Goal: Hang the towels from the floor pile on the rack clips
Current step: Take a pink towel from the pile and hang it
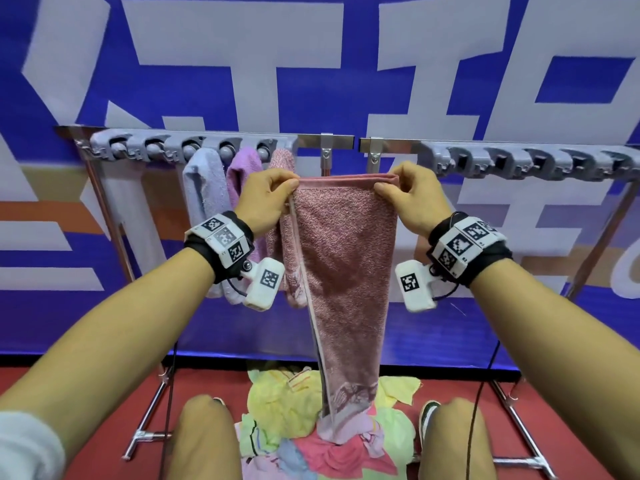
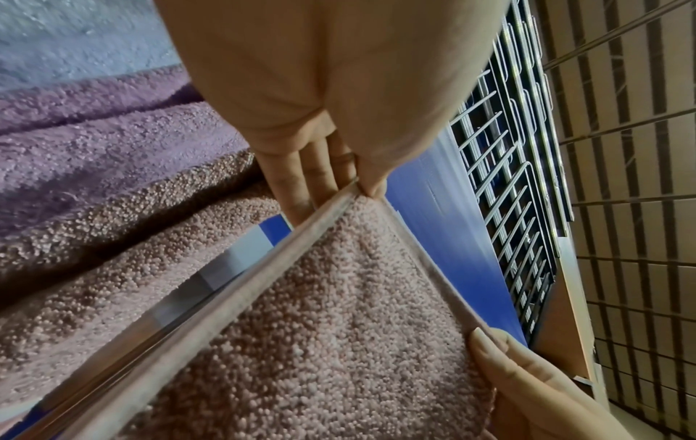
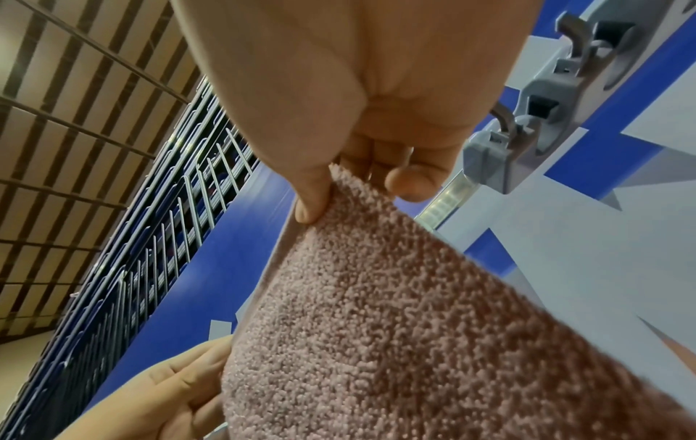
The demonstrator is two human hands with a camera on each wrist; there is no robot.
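Frame centre, the pink terry towel hangs soft and limp, left hand and right hand each pinching a top corner; looks light, best gripped along that hem

The scene is bright and evenly lit, with soft, faint shadows and no harsh contrast. The head view is sharp at its centre, but its wide lens bows the rack rail and stretches the forearms toward the lower corners. Small glints sit on the chrome rail. Both wrist views are strongly distorted: the left hand and right hand loom large and soft, too close for focus, while the pink towel shows crisp pile that smears toward the frame edges.
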